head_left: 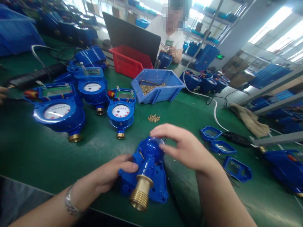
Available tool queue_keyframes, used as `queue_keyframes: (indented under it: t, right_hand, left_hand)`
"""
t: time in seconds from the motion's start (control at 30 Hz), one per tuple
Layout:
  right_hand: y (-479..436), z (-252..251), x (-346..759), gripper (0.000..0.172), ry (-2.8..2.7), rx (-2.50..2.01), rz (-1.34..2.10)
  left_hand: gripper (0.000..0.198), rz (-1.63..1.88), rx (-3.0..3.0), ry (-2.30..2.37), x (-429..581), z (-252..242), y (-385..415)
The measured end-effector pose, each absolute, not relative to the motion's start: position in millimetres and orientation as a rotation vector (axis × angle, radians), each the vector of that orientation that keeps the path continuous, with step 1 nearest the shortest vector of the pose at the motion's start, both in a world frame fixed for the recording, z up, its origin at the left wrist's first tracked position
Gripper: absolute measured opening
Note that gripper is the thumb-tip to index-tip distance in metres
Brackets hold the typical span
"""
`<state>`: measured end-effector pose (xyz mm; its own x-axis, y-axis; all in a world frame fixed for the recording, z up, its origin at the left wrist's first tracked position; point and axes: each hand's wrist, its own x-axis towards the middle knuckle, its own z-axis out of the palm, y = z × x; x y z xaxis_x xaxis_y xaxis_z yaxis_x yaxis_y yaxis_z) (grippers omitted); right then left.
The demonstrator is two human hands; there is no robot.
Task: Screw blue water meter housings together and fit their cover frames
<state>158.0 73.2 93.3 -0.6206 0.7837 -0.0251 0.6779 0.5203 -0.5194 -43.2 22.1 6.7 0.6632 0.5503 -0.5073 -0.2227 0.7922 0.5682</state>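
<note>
A blue water meter point(152, 151) with a threaded brass pipe end lies underside up on the green bench, close in front of me. My left hand point(115, 171) grips its blue housing from the left, thumb on top. Loosely curved over the far end of the meter is my right hand point(183, 145), thumb and fingers apart; the fingertips are at its surface, and whether they press on it is hard to make out. Beyond the meter lies a small heap of brass screws point(153, 118).
Several upright meters point(120, 112) stand at left. A blue bin point(161, 96) of brass screws and a red bin point(125, 61) stand behind. Blue frames point(237, 168) lie at right, near a white cable point(215, 112) and a cloth point(248, 119). A person point(174, 34) sits opposite, holding a meter.
</note>
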Motion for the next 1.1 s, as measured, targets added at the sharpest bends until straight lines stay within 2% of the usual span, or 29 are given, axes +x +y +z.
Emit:
queue_keyframes:
  t: [0.03,0.07,0.17,0.3,0.67,0.9,1.03,1.1]
  right_hand:
    - [93,83,164,0.026,-2.435,-1.590,0.546]
    - [112,69,169,0.022,-2.387,-1.748,0.456]
    - [155,26,177,0.013,-2.436,-1.893,0.390]
    - [175,-2,175,0.022,-2.616,-1.908,0.395]
    - [185,0,154,0.025,-2.697,-1.976,0.589]
    - [158,9,171,0.019,-2.199,-1.896,0.692]
    - [108,24,188,0.019,-1.880,-1.748,0.861]
    - [78,32,190,0.012,-1.801,-1.671,0.958]
  left_hand:
    - [0.035,0.457,0.483,0.699,-44,5,23]
    - [0.037,0.466,0.479,0.684,-44,4,23]
    - [0.037,0.506,0.475,0.682,-45,2,21]
    - [0.040,0.543,0.479,0.693,-44,2,19]
    - [0.033,0.552,0.492,0.693,-45,3,19]
    - [0.034,0.551,0.453,0.727,-45,4,18]
    - [0.035,0.554,0.446,0.731,-44,5,18]
    - [0.035,0.559,0.448,0.723,-44,5,19]
